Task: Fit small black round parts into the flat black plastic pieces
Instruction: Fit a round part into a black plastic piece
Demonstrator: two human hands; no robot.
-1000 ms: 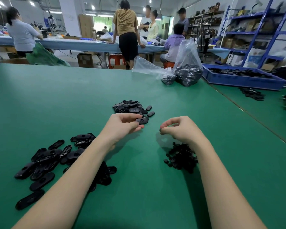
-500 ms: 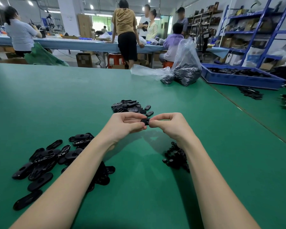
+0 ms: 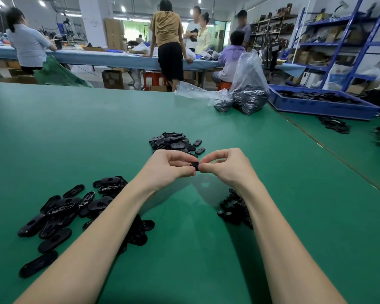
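Note:
My left hand (image 3: 167, 166) and my right hand (image 3: 225, 166) meet above the green table (image 3: 97, 128), fingertips together. Between them they pinch one flat black plastic piece (image 3: 195, 166), mostly hidden by the fingers. Whether a small round part is in my right fingertips I cannot tell. A loose spread of flat black oval pieces (image 3: 59, 211) lies to the left, partly under my left forearm. A heap of small black round parts (image 3: 234, 209) sits beside my right forearm. A third pile of black pieces (image 3: 173, 142) lies just beyond my hands.
Two clear plastic bags of black parts (image 3: 249, 99) stand at the table's far right. A blue tray (image 3: 323, 104) holding black pieces sits on the adjoining table. Several people stand or sit at a long bench (image 3: 110, 59) behind. Blue shelving (image 3: 347, 42) fills the right.
A second ago my hands were apart, the left holding the flat piece alone. The right hand moved in to meet it, and both now pinch the piece together.

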